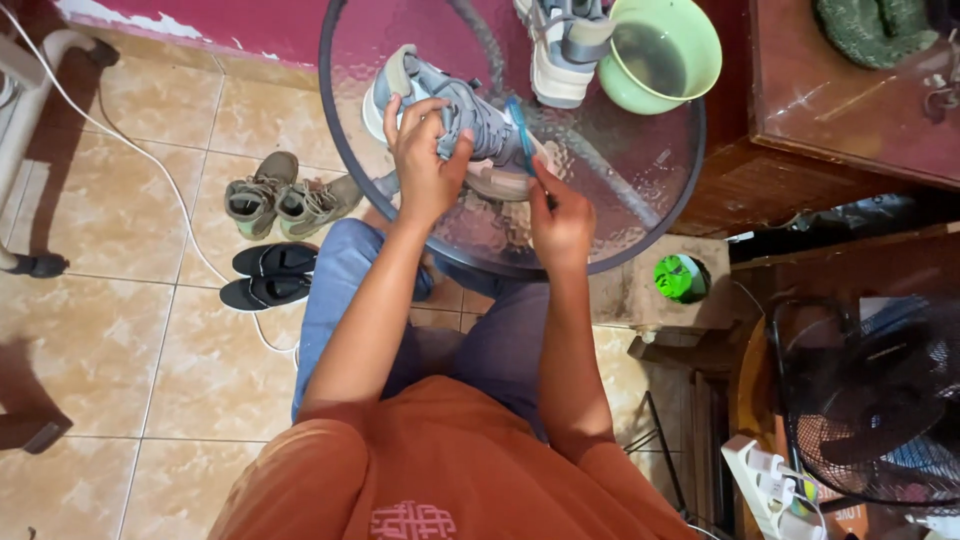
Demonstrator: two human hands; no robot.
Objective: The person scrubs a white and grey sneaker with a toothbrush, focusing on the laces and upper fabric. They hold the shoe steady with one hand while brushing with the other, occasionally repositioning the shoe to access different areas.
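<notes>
Head view: left hand (425, 160) around sneaker (455, 120)

Not much to report — a small green round container (680, 277) with a dark label sits on the block right of the desk, and a white pack (770, 490) with green marks lies bottom right, by the fan.

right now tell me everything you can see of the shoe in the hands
The grey-blue sneaker has a pale cream sole and toe cap and looks like mesh or suede. It lies tilted on its side on the round glass table, toe toward the upper left. The left hand grips its upper around the middle. The right hand holds a blue brush against its heel end. A matching sneaker stands apart beside a green bowl.
</notes>
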